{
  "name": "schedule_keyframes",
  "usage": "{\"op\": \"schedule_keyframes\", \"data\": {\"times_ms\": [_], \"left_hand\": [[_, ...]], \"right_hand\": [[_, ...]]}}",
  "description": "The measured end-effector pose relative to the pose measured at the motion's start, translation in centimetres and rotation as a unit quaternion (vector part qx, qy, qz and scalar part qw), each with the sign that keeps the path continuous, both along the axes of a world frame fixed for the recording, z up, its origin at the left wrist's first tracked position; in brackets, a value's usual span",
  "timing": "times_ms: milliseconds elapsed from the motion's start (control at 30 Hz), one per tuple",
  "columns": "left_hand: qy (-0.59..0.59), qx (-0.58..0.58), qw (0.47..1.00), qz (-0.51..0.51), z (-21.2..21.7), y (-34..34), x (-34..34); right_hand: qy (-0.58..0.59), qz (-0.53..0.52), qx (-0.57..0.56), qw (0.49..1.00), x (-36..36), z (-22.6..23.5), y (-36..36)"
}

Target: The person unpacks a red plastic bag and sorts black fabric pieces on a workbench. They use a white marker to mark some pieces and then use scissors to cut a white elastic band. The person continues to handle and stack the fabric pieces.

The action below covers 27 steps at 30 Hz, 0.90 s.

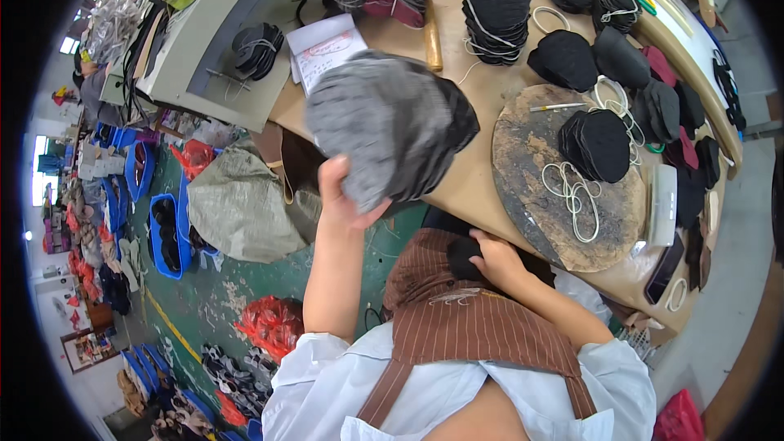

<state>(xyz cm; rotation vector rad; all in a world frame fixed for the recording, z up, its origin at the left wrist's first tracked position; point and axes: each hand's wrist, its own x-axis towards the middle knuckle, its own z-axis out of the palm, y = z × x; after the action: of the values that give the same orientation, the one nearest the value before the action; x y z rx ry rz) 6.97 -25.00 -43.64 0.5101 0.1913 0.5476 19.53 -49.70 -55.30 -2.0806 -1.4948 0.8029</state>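
My left hand (345, 200) is closed on the lower edge of a thick, blurred stack of grey and black cut pieces (384, 118), raised above the table's front edge. Low at my lap, the fingers of my right hand (496, 263) close on a small black piece (465, 259), partly hidden by the hand and the apron. To the right, a round worn board (523, 171) carries a stack of black rounded pieces (596, 145), a loop of white cord (572, 200) and a pen (558, 107).
Tied bundles of dark pieces (496, 20) cover the back of the brown table (465, 167). Behind the raised stack lie a notepad (331, 45) and a wooden-looking rod (433, 37). A phone (664, 272) rests near the right edge. Blue bins (167, 237) and a red bag (271, 327) stand on the floor.
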Motion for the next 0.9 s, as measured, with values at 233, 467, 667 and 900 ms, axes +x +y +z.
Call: {"op": "schedule_keyframes", "data": {"times_ms": [233, 467, 667, 900], "left_hand": [[0.334, 0.201, 0.921, 0.003, -2.4, -0.9, 5.3], [0.440, 0.515, 0.704, 0.215, -2.9, -1.6, 3.0], [0.202, 0.404, 0.875, 0.174, 0.6, -6.9, 0.5], [0.247, 0.153, 0.954, -0.071, 2.0, -9.8, 1.2]], "right_hand": [[0.161, -0.080, 0.092, 0.979, 2.9, 8.9, 0.2], [0.441, -0.222, 0.140, 0.858, 7.5, 13.2, 1.3], [0.548, -0.207, 0.173, 0.791, 7.5, 13.8, 3.8], [0.555, -0.219, 0.133, 0.792, 5.8, 17.4, 6.2]]}}
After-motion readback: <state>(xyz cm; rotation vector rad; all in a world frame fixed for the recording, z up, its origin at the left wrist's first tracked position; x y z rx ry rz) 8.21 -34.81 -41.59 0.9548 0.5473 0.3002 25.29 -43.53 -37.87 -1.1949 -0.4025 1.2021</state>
